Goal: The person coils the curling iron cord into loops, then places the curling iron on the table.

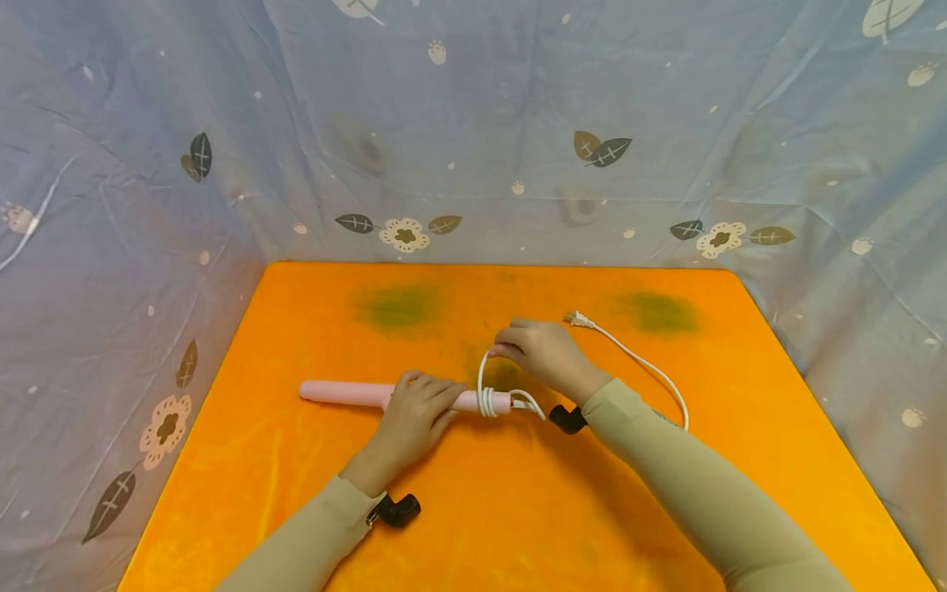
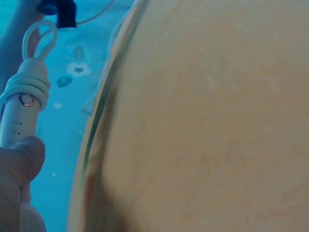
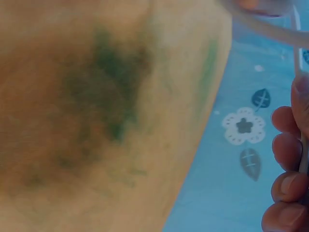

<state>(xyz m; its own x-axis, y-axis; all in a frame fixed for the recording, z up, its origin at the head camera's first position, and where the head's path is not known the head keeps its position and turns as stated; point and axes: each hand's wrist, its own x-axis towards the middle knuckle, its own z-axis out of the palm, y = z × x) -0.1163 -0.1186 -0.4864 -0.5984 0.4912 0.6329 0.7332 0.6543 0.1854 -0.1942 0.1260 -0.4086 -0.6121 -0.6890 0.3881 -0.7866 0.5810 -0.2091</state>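
A pink curling iron (image 1: 344, 393) lies crosswise in the head view, its barrel pointing left. My left hand (image 1: 418, 415) grips it around the middle. In the left wrist view the thumb (image 2: 29, 154) presses along the handle (image 2: 19, 123), below a round button. Several loops of white cord (image 1: 487, 401) are wound around the handle's right end. My right hand (image 1: 543, 353) pinches the cord above and to the right of these loops, with a stretch of it rising to the fingertips. In the right wrist view, curled fingers (image 3: 289, 186) hold the cord.
The cord's free end curves over the orange tabletop (image 1: 296, 510) to a two-prong plug (image 1: 577, 319) beyond the right hand. Black wrist-worn devices (image 1: 399, 511) sit at both cuffs. A patterned grey-blue curtain (image 1: 473, 107) surrounds the table's back and sides.
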